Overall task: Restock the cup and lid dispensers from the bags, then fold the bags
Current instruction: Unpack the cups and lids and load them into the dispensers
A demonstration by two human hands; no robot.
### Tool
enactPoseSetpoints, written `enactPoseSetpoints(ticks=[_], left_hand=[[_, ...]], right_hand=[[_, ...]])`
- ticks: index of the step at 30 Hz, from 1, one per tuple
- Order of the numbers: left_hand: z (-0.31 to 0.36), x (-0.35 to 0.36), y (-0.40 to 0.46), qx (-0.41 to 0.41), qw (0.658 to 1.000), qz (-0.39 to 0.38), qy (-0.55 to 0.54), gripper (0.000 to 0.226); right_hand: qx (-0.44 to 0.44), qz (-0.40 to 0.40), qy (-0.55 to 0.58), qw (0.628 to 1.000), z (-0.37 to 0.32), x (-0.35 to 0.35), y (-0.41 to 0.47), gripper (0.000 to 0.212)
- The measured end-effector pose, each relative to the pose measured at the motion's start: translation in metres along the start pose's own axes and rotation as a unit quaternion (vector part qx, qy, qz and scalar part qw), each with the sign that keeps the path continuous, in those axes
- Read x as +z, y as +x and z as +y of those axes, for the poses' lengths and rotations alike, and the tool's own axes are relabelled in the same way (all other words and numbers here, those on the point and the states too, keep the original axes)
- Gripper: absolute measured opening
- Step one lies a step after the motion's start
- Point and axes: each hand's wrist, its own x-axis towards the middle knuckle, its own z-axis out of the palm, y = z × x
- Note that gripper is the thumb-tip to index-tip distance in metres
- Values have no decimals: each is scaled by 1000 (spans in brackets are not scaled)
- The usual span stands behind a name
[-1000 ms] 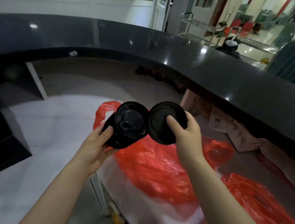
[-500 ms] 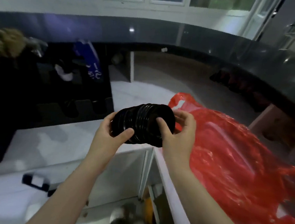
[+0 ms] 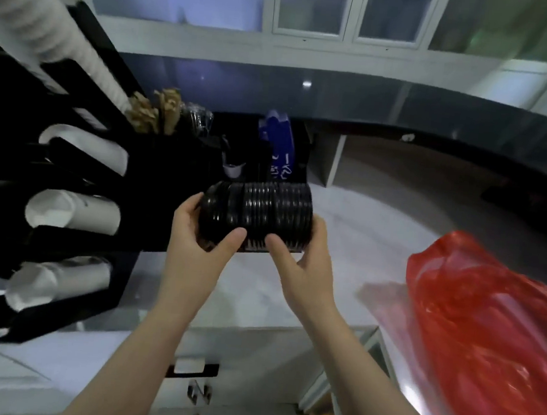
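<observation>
While both hands sit at the middle of my view, I see them clasping a stack of black lids (image 3: 258,214) held sideways between them: my left hand (image 3: 196,247) curls round the stack's left end with the thumb pressed on its near side, and my right hand (image 3: 306,269) grips the right end, thumb underneath and fingers wrapped behind. Just beyond the hands stands a black organiser (image 3: 264,150), with a blue packet (image 3: 279,148) upright in one slot and a bunch of brown stirrers or napkins (image 3: 156,111) at its left; I cannot tell which they are. To the left of my left hand, a black cup dispenser (image 3: 8,164) holds white paper cups (image 3: 73,211) lying in its rows with their open mouths facing outward. Off to the right of my right hand, well apart from it, a red plastic bag (image 3: 486,325) lies crumpled on the white counter (image 3: 347,220). Beyond the hands, a dark curved countertop (image 3: 439,106) arcs across the far side.
</observation>
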Motion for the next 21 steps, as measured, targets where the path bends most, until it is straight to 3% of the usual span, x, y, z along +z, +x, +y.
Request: enactPoseSetpoints(ticks=[3, 6, 13, 21], left_hand=[[-4, -16, 23, 23, 999, -22, 11, 40], [-11, -21, 40, 46, 997, -59, 35, 45], [-23, -3, 78, 72, 984, -115, 116, 59], [-39, 36, 107, 84, 965, -131, 209, 64]], right_hand=[[11, 27, 63, 998, 10, 23, 16, 28], [25, 65, 85, 994, 22, 38, 25, 20], [85, 146, 146, 975, 48, 48, 53, 25], [171, 158, 239, 943, 80, 37, 75, 30]])
